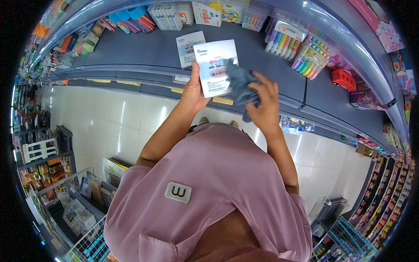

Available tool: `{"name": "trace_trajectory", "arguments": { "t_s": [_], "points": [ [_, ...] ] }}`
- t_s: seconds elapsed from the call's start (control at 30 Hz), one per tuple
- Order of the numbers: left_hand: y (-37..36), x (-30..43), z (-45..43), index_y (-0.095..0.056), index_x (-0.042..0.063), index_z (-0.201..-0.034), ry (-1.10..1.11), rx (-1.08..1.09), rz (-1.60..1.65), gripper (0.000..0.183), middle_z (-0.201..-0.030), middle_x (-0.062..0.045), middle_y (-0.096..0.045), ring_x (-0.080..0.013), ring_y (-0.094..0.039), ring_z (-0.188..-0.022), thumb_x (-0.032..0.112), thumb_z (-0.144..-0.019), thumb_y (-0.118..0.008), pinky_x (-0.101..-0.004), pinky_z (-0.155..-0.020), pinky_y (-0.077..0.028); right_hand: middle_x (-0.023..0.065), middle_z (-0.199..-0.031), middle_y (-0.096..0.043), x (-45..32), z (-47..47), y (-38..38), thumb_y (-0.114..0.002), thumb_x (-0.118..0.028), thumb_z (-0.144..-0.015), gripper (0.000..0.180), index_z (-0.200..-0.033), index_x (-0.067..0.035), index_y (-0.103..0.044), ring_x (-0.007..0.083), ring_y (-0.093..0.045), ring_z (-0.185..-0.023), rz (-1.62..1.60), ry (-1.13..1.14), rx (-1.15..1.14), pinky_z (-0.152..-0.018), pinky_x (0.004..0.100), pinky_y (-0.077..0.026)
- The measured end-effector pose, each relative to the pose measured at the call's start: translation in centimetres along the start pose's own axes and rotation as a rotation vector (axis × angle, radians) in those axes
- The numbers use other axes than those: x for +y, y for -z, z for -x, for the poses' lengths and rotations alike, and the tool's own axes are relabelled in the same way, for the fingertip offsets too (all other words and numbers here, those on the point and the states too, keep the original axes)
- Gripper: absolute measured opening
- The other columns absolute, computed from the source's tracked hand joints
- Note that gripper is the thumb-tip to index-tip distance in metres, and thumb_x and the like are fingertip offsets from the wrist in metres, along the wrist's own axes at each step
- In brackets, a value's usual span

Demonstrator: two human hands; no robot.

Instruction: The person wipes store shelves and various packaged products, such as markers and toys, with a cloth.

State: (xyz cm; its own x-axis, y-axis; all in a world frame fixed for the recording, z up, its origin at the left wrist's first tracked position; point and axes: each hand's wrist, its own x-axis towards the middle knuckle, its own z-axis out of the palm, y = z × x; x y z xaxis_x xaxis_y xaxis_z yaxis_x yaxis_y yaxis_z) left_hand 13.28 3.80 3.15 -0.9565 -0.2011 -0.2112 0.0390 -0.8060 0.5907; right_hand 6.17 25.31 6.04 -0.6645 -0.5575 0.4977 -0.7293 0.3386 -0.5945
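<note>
My left hand (195,93) grips a white box (212,73) by its lower left edge, with the thumb along its side. The printed face of the box, with writing and pastel colours, is turned up towards me. In my right hand (265,101) is a bunched dark grey-blue cloth (244,85), blurred at its far end. The cloth lies over the right side of the box and covers part of its print. Just behind, a similar white box (188,44) rests on the grey shelf (144,49).
Packs of coloured markers (284,41) and highlighters (309,60) stand to the right, beside a small red toy bus (343,79). Cases of pens (165,18) line the back. A clear curved rail (356,39) runs above the shelf. Behind me are wire baskets (350,235) and a cart (75,199).
</note>
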Motion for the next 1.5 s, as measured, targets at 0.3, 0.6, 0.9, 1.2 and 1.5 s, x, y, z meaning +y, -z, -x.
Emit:
{"name": "trace_trajectory", "arguments": {
  "t_s": [0.3,0.6,0.9,1.2,1.5],
  "points": [
    [0.4,-1.8,-0.2,-0.048,0.010,-0.144,0.250,-0.151,0.432,0.059,-0.138,-0.016,-0.060,-0.0343,-0.059,-0.127,0.050,-0.102,-0.052,-0.0544,-0.108,-0.046,0.0168,-0.126,-0.062,0.1,-3.0,1.7,-0.066,0.002,-0.080,0.051,-0.130,-0.005,-0.062,0.0268,-0.059,-0.119,-0.639,-0.316,0.272,-0.102,0.0341,-0.044],
    [0.5,-0.8,-1.3,-0.048,0.010,-0.145,0.177,-0.140,0.430,0.061,-0.140,-0.014,-0.058,-0.0338,-0.054,-0.131,0.053,-0.101,-0.051,-0.0551,-0.111,-0.041,0.0160,-0.137,-0.059,-0.3,-1.4,0.5,-0.063,0.008,-0.069,0.055,-0.119,-0.012,-0.072,0.0349,-0.053,-0.122,-0.357,-0.018,0.024,-0.106,0.0404,-0.043],
    [1.6,0.9,-1.2,-0.051,0.011,-0.143,0.039,-0.088,0.453,0.052,-0.141,-0.014,-0.058,-0.0344,-0.054,-0.132,0.042,-0.101,-0.056,-0.0598,-0.110,-0.040,0.0146,-0.140,-0.056,7.2,-2.0,1.2,-0.071,0.002,-0.070,0.053,-0.122,-0.011,-0.069,0.0377,-0.048,-0.130,0.474,-0.086,0.153,-0.107,0.0509,-0.038],
    [-1.7,-0.4,-1.7,-0.039,0.010,-0.150,-0.003,-0.082,0.230,0.054,-0.148,-0.012,-0.052,-0.0318,-0.047,-0.138,0.042,-0.107,-0.042,-0.0496,-0.118,-0.033,0.0142,-0.146,-0.050,1.4,-2.1,-3.1,-0.073,0.000,-0.073,0.062,-0.133,-0.011,-0.062,0.0376,-0.047,-0.134,0.218,0.182,-0.021,-0.110,0.0494,-0.038],
    [-3.8,-1.8,-1.3,-0.037,0.004,-0.152,-0.184,-0.214,-0.454,0.054,-0.152,-0.014,-0.045,-0.0275,-0.045,-0.139,0.037,-0.109,-0.041,-0.0439,-0.117,-0.034,0.0156,-0.119,-0.068,3.8,-0.4,-4.8,-0.067,-0.005,-0.092,0.039,-0.129,0.001,-0.058,0.0304,-0.068,-0.104,-0.362,-0.313,0.160,-0.089,0.0390,-0.055]
  ]
}}
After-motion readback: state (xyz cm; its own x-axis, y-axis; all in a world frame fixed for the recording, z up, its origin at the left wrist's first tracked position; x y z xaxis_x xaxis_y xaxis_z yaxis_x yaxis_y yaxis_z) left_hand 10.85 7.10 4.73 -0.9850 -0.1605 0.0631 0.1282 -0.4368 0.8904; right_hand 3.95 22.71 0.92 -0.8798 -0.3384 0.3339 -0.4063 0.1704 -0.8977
